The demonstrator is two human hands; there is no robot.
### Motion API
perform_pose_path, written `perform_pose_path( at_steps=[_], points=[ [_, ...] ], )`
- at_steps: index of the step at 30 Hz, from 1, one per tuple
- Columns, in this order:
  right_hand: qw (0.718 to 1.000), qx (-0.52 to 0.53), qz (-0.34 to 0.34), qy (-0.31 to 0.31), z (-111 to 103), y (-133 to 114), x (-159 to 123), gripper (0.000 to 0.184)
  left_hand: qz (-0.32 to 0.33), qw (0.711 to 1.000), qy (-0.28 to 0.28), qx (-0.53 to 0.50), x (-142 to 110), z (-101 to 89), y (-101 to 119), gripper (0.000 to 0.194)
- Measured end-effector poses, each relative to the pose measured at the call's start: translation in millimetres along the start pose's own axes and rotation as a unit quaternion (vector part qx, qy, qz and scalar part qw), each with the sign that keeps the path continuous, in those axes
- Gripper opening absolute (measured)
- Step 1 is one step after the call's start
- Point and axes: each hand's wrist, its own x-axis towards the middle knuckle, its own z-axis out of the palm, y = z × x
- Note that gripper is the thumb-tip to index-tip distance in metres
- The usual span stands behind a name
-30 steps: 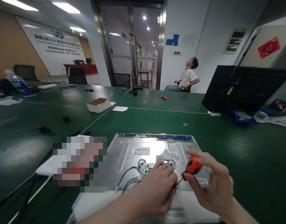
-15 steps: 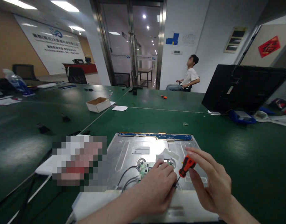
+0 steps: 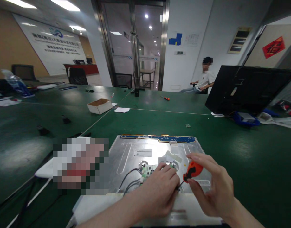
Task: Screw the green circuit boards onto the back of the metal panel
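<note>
An orange and black screwdriver point(image 3: 193, 169) is in my right hand point(image 3: 215, 183), its handle between thumb and fingers. Its thin shaft slants down left to the fingers of my left hand point(image 3: 162, 186). That hand is closed over a green circuit board point(image 3: 148, 171), fingers curled; whatever they grip, and the screwdriver tip, are hidden. Beneath both hands lies a silver metal panel point(image 3: 123, 158), with a blue board strip point(image 3: 164, 138) along its far edge. Black cables point(image 3: 128, 175) run from the circuit board's left side. Loose pale tape point(image 3: 172, 155) sticks up behind my left hand.
On the green table point(image 3: 159, 120) are an open white box point(image 3: 100, 107), a paper slip point(image 3: 121, 110) and another screwdriver point(image 3: 166, 98). A large black screen point(image 3: 245, 88) stands at right. Cables and a blurred-out item point(image 3: 80, 164) lie left. A person point(image 3: 204, 77) sits beyond the table.
The screwdriver handle has turned and tilted lower to the right in my right hand, whose fingers have shifted around it. My left hand stays put. The seated person has moved right.
</note>
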Motion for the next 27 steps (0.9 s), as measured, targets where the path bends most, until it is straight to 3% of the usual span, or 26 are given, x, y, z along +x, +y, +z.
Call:
perform_pose_path(
  at_steps=[9,13,18,23,27],
  points=[
    [1.0,-0.004,-0.002,0.028,5.9,-0.6,3.5,0.043,0.001,1.0,-0.008,0.005,-0.2,-0.7,0.6,0.015],
    [0.999,-0.03,-0.01,0.002,1.1,-2.8,5.5,0.035,0.002,1.0,-0.012,0.006,0.4,-0.5,0.4,0.014],
    [0.999,-0.009,0.003,-0.044,0.9,-4.2,4.5,0.044,0.001,1.0,0.002,0.001,-0.6,0.0,0.3,0.019],
    [0.999,-0.035,0.009,0.007,6.3,-0.9,3.1,0.039,-0.002,1.0,-0.013,-0.003,0.2,-1.9,0.7,0.017],
    [0.998,-0.06,-0.011,0.004,2.7,-1.8,4.1,0.03,0.002,1.0,-0.008,0.0,0.6,-0.2,0.1,0.019]
  ],
)
